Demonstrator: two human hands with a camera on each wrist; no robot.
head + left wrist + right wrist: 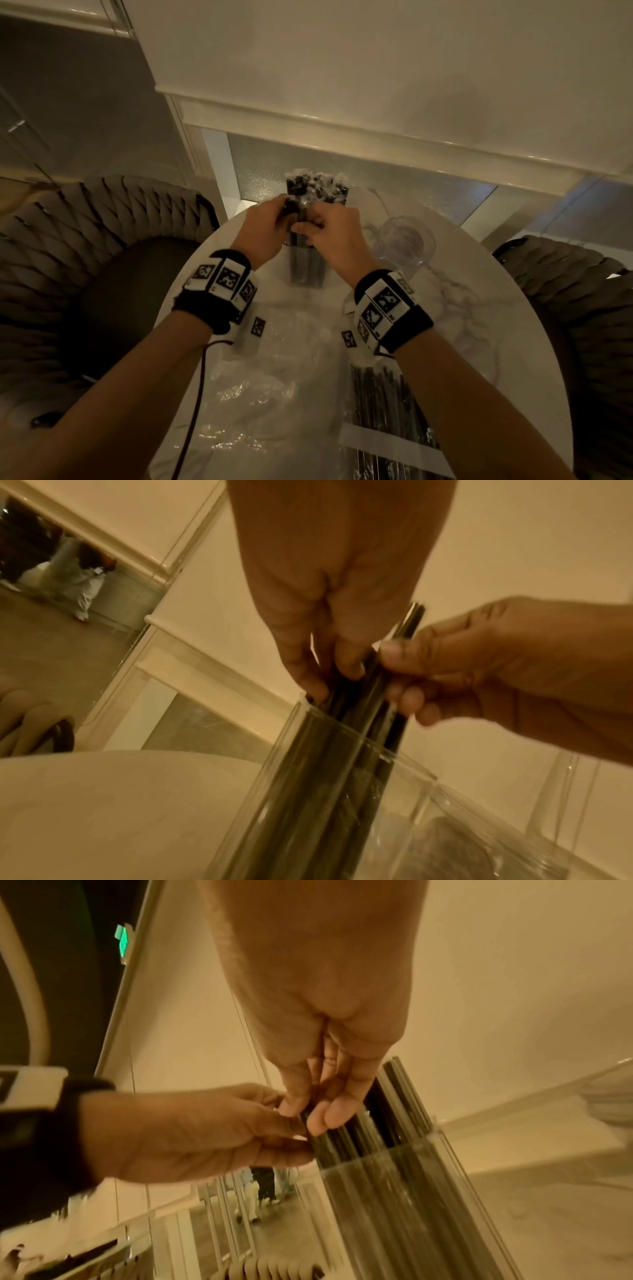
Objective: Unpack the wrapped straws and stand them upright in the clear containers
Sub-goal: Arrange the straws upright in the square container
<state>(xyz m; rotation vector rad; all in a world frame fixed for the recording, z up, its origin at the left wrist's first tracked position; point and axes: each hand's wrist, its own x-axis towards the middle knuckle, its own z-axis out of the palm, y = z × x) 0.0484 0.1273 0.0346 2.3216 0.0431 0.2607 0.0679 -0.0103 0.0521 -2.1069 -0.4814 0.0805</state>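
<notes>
A tall square clear container [306, 270] stands at the far middle of the round table, packed with upright black straws [315, 186] whose tops carry bits of clear wrap. Both hands meet at the near top of that bunch. My left hand [286, 214] pinches some straws just above the container rim [301, 704], thumb and fingers around them [334, 681]. Opposite it, my right hand [308, 226] pinches the same straws [387, 1110] with curled fingertips [329, 1118]. A second, round clear container [404, 243] stands empty to the right.
A pack of wrapped black straws [387, 411] lies near the table's front right. Crumpled clear plastic wrap [274, 377] covers the near middle. Woven chairs [85, 240] flank the white marble table [479, 308]. A cable [198, 394] hangs from my left wrist.
</notes>
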